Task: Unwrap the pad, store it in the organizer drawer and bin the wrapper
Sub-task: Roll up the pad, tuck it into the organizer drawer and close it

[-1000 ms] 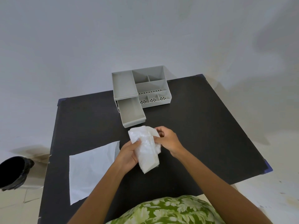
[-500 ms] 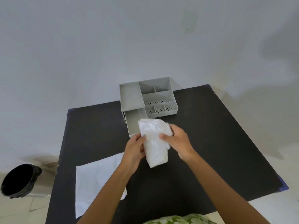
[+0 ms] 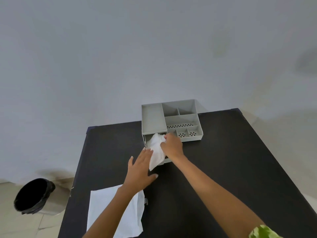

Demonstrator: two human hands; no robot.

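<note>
While the white pad [image 3: 156, 150] is lying crumpled across the pulled-out drawer [image 3: 166, 160] of the grey organizer [image 3: 171, 119], its near end is hanging over the drawer's front edge and its far end is reaching back under the organizer's top tray. The person's right hand [image 3: 171, 146] is pinching the pad's upper right part, fingers curled closed around the fabric, and is sitting just over the drawer's right side. The left hand [image 3: 141, 169] is lying flat and spread open, gripping nothing — its fingertips are touching the pad's near left edge, and its thumb is pointing right along the black table [image 3: 223, 160].

Nearer the person, a flat white wrapper [image 3: 106, 213] is resting on the table's left part, with the left forearm crossing above one corner of it. The organizer is standing at the table's far edge, close to the plain wall [image 3: 120, 48]; its open compartments are showing perforated floors. Off the table to the left — down on the tiled floor — a metal bin [image 3: 36, 197] with a black liner is standing, well apart from the wrapper. A green patterned sleeve [image 3: 264, 232] is showing at the bottom right.
</note>
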